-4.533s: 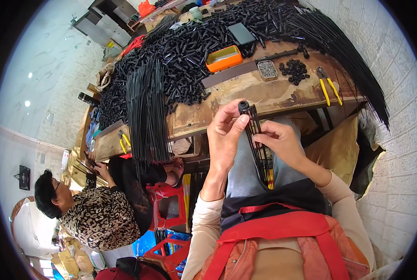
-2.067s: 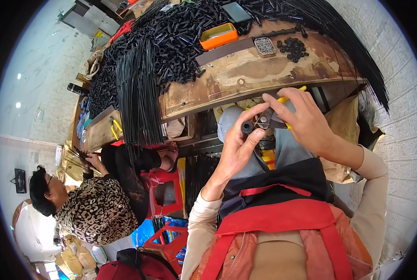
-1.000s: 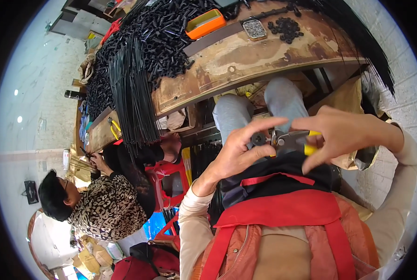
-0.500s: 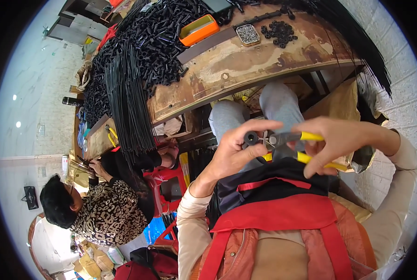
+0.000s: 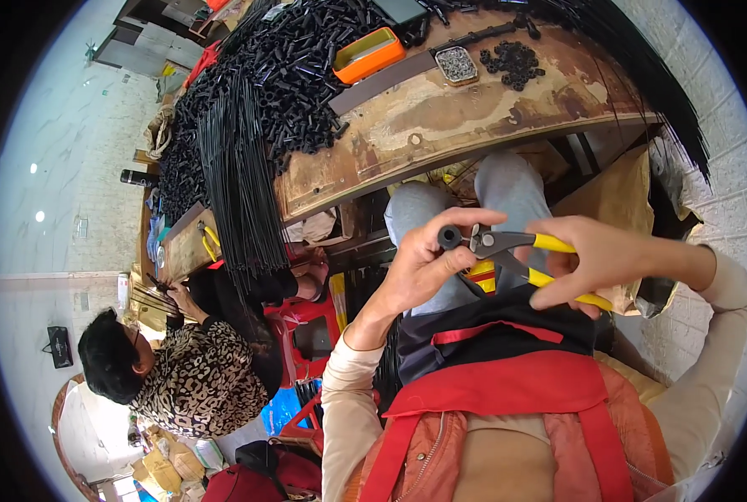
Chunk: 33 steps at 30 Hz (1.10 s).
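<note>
The left hand (image 5: 423,268) pinched a small black tube (image 5: 449,238) between thumb and fingers, holding it above the person's lap, just below the edge of the workbench (image 5: 474,125). The tube's round open end faced up toward the camera, so its long axis ran roughly away from the viewer; how long it was could not be told. The right hand (image 5: 595,259) was wrapped around the yellow handles of a pair of pliers (image 5: 524,255), fingers curled tight. The pliers lay almost level, their long axis running left to right, with the grey nose pointing left at the tube and touching or just beside it. On the bench above lay a heap of black tubes (image 5: 290,84), a bundle of long black rods (image 5: 239,176) hanging over the edge, and an orange tray (image 5: 373,54). A second person in a spotted top (image 5: 193,376) sat at lower left.
</note>
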Motion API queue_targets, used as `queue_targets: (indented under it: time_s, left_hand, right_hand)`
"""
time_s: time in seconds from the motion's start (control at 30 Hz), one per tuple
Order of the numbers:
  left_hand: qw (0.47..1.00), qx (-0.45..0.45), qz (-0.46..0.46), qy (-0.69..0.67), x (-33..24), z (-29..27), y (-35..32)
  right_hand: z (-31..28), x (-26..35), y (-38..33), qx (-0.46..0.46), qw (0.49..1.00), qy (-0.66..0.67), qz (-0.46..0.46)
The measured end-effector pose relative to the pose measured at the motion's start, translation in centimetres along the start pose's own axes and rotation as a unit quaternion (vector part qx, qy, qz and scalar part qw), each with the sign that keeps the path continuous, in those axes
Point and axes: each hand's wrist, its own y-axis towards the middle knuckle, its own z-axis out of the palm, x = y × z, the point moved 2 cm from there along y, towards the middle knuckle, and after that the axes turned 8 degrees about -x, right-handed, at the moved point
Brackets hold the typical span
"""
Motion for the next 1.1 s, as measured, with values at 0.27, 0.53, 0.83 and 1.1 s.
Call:
queue_targets:
  time_s: [0.27, 0.53, 0.83, 1.1]
  left_hand:
    - [0.998, -0.06, -0.03, -0.005, 1.2, -0.9, 0.4]
    - [0.998, -0.035, -0.044, -0.027, 0.3, -0.9, 0.6]
    - [0.998, -0.031, -0.046, 0.004, 0.0, -0.9, -0.7]
    - [0.995, -0.048, -0.018, 0.084, 1.1, -2.0, -1.1]
  right_hand:
    - [-0.2, -0.8, 1.0, -0.227, 0.894, -0.276, -0.27]
    - [1.7, -2.6, 1.4, 0.125, 0.985, 0.081, 0.084]
    - [4.1, -4.0, 2.5, -0.019, 0.996, 0.071, -0.046]
    - [2.5, -1.6, 2.9, 0.054, 0.996, 0.069, 0.023]
